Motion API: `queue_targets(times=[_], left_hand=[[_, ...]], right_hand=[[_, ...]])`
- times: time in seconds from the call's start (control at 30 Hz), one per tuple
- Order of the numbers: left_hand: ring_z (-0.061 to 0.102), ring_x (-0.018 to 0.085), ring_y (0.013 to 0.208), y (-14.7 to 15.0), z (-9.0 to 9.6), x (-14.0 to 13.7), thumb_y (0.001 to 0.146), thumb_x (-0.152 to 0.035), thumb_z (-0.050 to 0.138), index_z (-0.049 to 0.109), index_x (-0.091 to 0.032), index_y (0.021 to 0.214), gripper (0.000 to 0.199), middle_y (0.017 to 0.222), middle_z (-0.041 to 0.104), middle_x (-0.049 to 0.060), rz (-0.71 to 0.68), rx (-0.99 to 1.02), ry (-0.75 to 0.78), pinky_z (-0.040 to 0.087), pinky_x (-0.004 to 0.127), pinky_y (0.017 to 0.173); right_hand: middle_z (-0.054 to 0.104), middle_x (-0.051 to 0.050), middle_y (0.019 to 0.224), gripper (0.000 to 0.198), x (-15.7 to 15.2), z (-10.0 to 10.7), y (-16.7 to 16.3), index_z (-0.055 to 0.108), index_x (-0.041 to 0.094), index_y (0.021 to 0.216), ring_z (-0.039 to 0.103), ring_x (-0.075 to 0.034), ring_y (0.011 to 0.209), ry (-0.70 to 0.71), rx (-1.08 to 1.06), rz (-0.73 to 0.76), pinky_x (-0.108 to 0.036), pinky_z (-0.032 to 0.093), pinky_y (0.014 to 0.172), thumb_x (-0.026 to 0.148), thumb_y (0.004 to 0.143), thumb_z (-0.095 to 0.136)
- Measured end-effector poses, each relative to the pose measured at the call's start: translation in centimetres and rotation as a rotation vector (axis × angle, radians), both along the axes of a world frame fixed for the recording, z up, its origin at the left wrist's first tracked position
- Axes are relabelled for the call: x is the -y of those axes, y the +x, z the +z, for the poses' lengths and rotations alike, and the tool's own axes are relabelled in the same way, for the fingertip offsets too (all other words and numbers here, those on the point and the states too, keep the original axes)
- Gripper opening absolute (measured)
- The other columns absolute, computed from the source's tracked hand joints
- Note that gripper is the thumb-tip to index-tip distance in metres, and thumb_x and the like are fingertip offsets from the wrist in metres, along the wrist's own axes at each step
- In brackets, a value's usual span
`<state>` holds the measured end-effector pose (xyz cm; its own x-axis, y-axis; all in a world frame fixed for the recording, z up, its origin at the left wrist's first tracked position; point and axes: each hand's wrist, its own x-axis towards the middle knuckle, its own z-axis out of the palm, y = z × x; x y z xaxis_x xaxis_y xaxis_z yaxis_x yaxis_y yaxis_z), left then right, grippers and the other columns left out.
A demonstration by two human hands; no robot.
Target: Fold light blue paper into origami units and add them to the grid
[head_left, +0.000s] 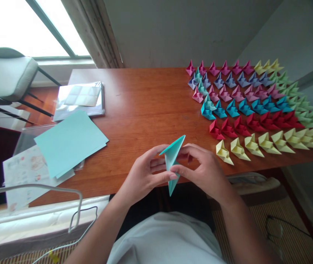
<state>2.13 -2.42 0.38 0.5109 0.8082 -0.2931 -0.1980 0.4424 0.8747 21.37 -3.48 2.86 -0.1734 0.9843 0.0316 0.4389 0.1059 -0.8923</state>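
Observation:
A folded piece of turquoise paper [173, 152] with pointed ends is held between both hands, above the table's front edge. My left hand [148, 170] grips it from the left, with the thumb pressed on its lower part. From the right, my right hand [202, 165] pinches it near the middle, thumb in front and fingers partly behind. The two thumbs are close together on the paper. Its upper point leans to the right and its lower point hangs below the thumbs.
Rows of folded paper boats [246, 107] in several colours cover the right of the wooden table [142, 99]. At the left lie turquoise sheets [71, 141], a printed sheet [21, 172] and a shiny flat stack [76, 99]. A chair [7, 77] stands beyond the left edge.

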Motion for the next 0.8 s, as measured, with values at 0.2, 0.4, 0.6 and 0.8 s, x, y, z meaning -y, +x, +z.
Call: queue_targets(times=[0.2,0.4,0.6,0.8], left_hand=[[0.07,0.031,0.112,0.1,0.1,-0.2,0.075,-0.025,0.085,0.059,-0.023,0.127,0.058,0.122,0.072,0.009,0.018,-0.02,0.013,0.06,0.041,0.092],[0.066,0.027,0.117,0.3,0.1,-0.3,0.078,-0.026,0.082,0.055,-0.021,0.128,0.057,0.127,0.068,0.009,0.077,-0.044,0.024,0.056,0.038,0.099],[0.066,0.023,0.115,0.5,0.2,-0.2,0.082,-0.026,0.078,0.053,-0.02,0.112,0.04,0.137,0.059,0.01,0.139,-0.053,0.061,0.056,0.035,0.096],[0.064,0.025,0.117,0.5,0.5,0.0,0.09,-0.03,0.069,0.053,-0.02,0.111,0.028,0.144,0.055,0.012,0.1,-0.037,0.098,0.054,0.034,0.094]], right_hand=[[0.068,-0.001,0.087,0.013,0.0,-0.2,0.3,0.069,0.023,0.091,0.062,-0.019,0.083,0.021,0.047,0.005,-0.029,0.048,0.073,0.032,0.085,0.077],[0.068,-0.003,0.096,0.005,0.2,-0.2,0.2,0.067,0.022,0.094,0.064,-0.018,0.087,0.055,0.072,-0.019,-0.029,0.051,0.077,0.02,0.09,0.065],[0.068,-0.005,0.103,0.024,0.4,-0.7,-0.1,0.066,0.022,0.109,0.067,-0.018,0.087,0.009,0.029,-0.069,-0.028,0.056,0.074,0.013,0.088,0.058],[0.071,-0.006,0.101,0.028,0.5,-1.8,-0.5,0.065,0.023,0.114,0.067,-0.019,0.082,-0.043,-0.021,-0.115,-0.03,0.057,0.071,0.016,0.088,0.058]])
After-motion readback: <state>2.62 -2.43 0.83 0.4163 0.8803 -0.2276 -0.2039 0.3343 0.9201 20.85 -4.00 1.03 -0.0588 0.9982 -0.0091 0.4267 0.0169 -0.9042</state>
